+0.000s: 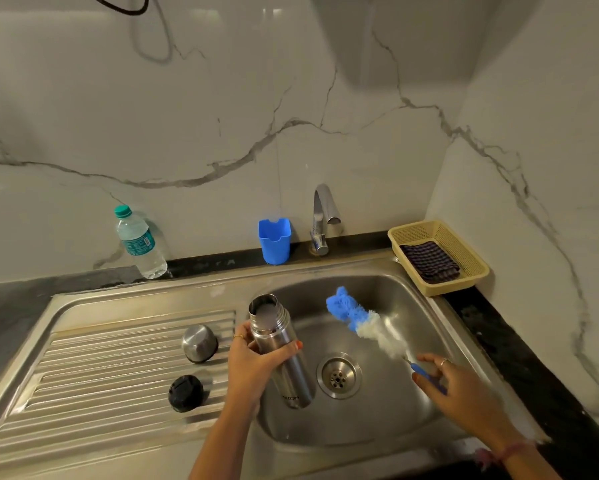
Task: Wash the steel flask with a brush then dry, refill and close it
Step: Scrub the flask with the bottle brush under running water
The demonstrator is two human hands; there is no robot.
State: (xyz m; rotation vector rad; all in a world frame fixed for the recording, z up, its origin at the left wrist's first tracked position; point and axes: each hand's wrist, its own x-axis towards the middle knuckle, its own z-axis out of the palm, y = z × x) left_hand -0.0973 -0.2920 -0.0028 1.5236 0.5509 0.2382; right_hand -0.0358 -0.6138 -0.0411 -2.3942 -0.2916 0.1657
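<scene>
Left hand [253, 362]: fingers curled round one open steel flask [280, 348], over the sink basin [377, 427], left of the drain [339, 375].
Right hand [460, 389]: pinches one bottle brush [363, 323] handle.
Drainboard: black stopper [186, 393], steel cap [199, 342].
Behind the sink: water bottle [140, 242], blue cup [274, 240], tap [322, 220], basket [471, 268] with cloth [429, 261].

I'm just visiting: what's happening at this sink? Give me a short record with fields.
Left hand: grips open steel flask over the steel sink basin
Right hand: holds blue-and-white bottle brush by its handle, outside the flask
Steel cup lid: on the drainboard
Black round stopper: on the drainboard
Tap: no water visible
Plastic water bottle: capped, on the counter
</scene>
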